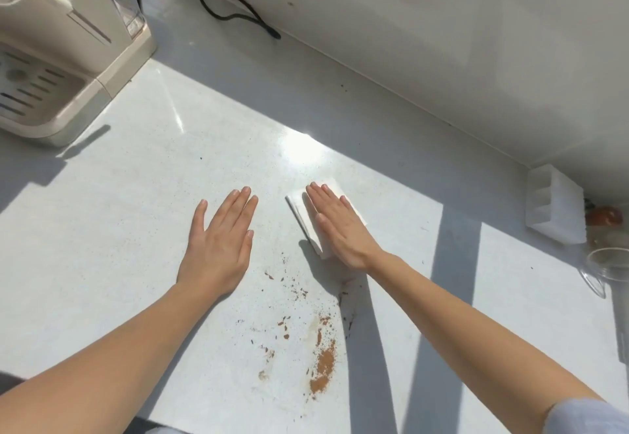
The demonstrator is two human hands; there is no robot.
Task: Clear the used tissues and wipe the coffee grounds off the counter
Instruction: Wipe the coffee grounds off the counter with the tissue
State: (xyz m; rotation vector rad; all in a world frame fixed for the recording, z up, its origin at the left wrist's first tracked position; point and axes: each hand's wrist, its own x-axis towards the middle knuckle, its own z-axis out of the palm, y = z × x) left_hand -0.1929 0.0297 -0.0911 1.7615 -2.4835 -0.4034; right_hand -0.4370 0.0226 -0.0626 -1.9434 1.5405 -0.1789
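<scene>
Wiping step: our right hand [340, 229] presses flat on a folded tissue [301, 215] beyond the coffee grounds [325, 362], left hand [219, 243] flat, grip empty; next, we judge, sweep back through them

Rusty-brown coffee grounds [323, 362] speckle a pale grey-white counter [136, 229] beside a white folded tissue [306, 215].

left hand [219, 241] flat on the white worktop [119, 246], fingers straight | right hand [338, 229] flat on a folded white tissue [306, 217] | brown coffee grounds [323, 362] near the arms | beige machine [64, 49] far left
</scene>
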